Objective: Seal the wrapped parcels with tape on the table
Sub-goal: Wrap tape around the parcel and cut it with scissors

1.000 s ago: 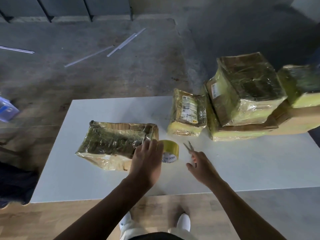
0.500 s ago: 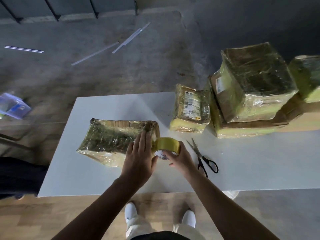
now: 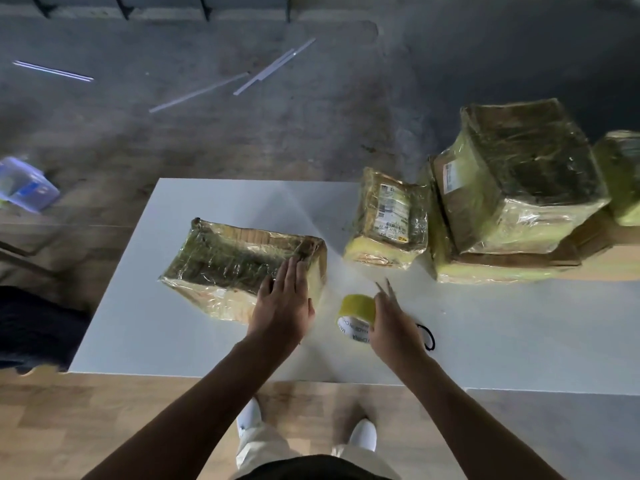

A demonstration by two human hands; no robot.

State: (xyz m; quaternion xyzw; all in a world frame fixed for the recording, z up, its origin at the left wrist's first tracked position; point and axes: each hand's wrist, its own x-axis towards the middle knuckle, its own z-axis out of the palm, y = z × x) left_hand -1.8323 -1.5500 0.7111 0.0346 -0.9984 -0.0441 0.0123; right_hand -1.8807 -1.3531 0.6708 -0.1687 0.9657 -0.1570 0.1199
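This looks like a packing or dispatch room, closer to a small warehouse than to a home. The floor (image 3: 311, 133) beyond the tabletop (image 3: 173, 323) is bare grey concrete with stains, and thin pale strips (image 3: 273, 67) lie loose on it. On the near side it changes to wood-pattern boards (image 3: 86, 410). Several film-wrapped cardboard parcels (image 3: 519, 174) stand on the tabletop, some stacked, one with a printed shipping label (image 3: 393, 209). A tape roll (image 3: 356, 308) and scissors (image 3: 432, 337) are there too. A plastic box (image 3: 26, 185) sits on the concrete at the left.
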